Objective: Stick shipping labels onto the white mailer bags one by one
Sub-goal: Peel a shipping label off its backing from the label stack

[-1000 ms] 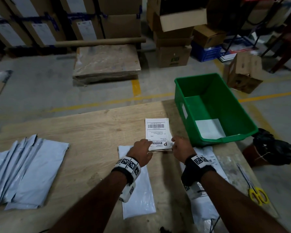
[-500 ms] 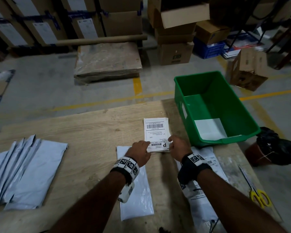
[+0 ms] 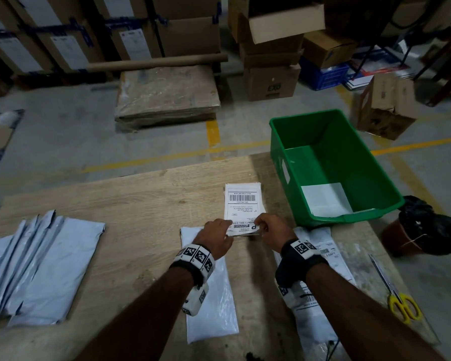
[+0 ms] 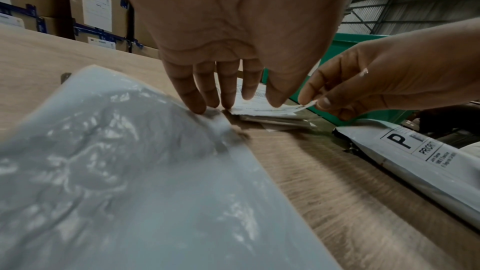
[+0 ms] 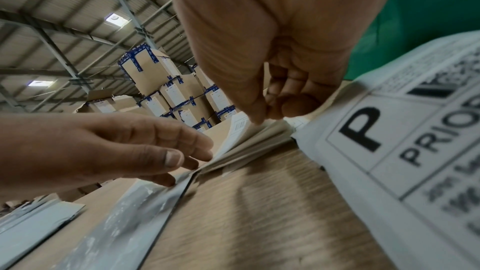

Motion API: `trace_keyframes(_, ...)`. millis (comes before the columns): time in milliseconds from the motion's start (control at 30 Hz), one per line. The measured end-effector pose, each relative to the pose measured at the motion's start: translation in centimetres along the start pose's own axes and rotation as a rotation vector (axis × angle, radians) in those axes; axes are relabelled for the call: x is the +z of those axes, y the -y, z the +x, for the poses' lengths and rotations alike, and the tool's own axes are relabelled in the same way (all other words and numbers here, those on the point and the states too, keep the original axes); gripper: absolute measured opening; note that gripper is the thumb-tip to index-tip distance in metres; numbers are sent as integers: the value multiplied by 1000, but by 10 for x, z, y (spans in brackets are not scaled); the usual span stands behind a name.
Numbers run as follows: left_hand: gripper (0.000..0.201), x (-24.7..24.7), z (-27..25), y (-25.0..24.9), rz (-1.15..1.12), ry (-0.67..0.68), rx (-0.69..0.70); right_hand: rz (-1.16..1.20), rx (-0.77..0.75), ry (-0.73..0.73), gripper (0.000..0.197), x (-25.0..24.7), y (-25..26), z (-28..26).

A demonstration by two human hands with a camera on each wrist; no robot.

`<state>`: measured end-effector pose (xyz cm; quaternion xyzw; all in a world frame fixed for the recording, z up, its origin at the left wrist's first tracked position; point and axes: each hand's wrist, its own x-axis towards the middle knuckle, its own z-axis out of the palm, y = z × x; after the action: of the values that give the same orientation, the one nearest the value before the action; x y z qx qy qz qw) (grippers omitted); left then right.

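Observation:
A stack of shipping labels (image 3: 242, 204) lies on the wooden table (image 3: 141, 204), barcode side up. My left hand (image 3: 223, 231) presses straight fingers (image 4: 197, 100) on the stack's near left edge and on the top of a blank white mailer bag (image 3: 214, 295). My right hand (image 3: 259, 227) pinches the near right corner of the top label (image 4: 303, 106) between thumb and finger and lifts it a little off the stack (image 5: 249, 141). A mailer bag with a label stuck on it (image 3: 320, 259) lies under my right forearm.
A pile of several blank mailer bags (image 3: 37, 267) lies at the table's left. A green bin (image 3: 370, 183) with a white sheet inside stands at the back right. Yellow-handled scissors (image 3: 401, 303) lie near the right edge, with a black-bagged pot (image 3: 432, 230) beyond it.
Both hands stay at the near edge of the label stack. The right hand's fingers have closed on the top label's near right corner and raised it slightly.

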<state>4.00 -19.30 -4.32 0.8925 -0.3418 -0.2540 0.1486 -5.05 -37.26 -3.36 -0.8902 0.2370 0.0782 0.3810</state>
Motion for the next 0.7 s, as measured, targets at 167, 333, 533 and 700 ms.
trace_keyframes(167,53,-7,2,-5,45,-8,53,41,-38,-51,19,-4,4,0)
trace_keyframes(333,52,-15,6,-22,105,-72,121,57,-126,-100,18,-11,7,-7)
trace_keyframes(533,33,-27,8,-42,155,-110,156,62,-208,-168,17,-20,10,-13)
trace_keyframes(700,28,-31,5,-50,136,-111,165,62,-251,-210,17,-23,15,-14)
